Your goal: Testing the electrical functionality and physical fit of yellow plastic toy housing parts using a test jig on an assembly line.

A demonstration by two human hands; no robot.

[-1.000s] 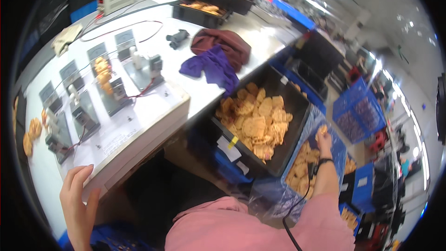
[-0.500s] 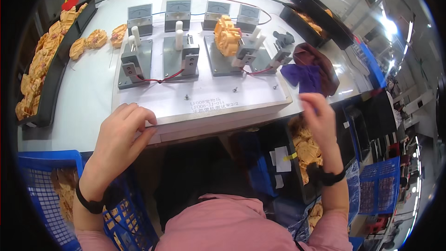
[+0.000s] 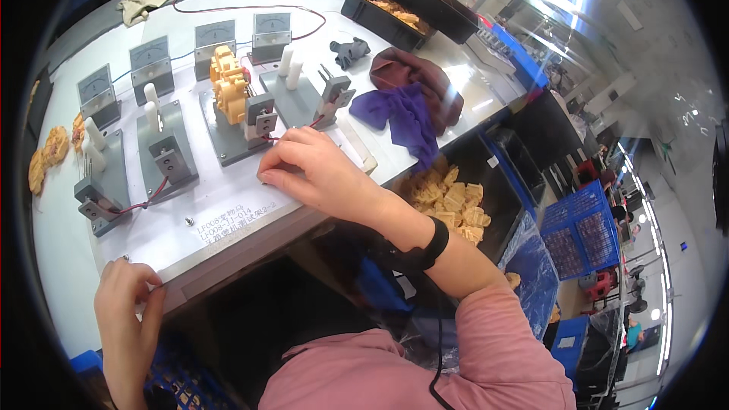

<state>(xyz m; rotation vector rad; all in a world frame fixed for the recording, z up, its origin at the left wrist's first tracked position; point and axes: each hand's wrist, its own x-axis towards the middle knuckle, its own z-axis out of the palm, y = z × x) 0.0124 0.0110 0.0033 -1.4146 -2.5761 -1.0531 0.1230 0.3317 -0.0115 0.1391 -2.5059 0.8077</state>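
Observation:
My right hand [image 3: 315, 171] is closed over the front of a white test board [image 3: 235, 190], thumb and fingertips pressed together; whatever they touch there is hidden. Just behind it, an orange-yellow plastic gear housing [image 3: 230, 87] stands in the third grey fixture [image 3: 231, 140]. My left hand [image 3: 125, 315] rests at the board's front left corner, its fingers curled and the thumb close to them. Beside its knuckles is a small metal switch [image 3: 124, 258], and another metal switch [image 3: 190, 222] shows farther right. The other fixtures hold only white pegs.
Square meters [image 3: 215, 42] line the board's back. To the right lie a grey toy-like part [image 3: 349, 52], a purple cloth [image 3: 402, 121] and a brown cloth [image 3: 414, 80]. Black bins [image 3: 414, 0] stand behind. Orange parts [image 3: 452, 201] fill a container below the table's right edge.
The view has swung right. My right hand has come from beyond the board's right edge to its front part, and its fingers have closed. My left hand stays at the front left corner.

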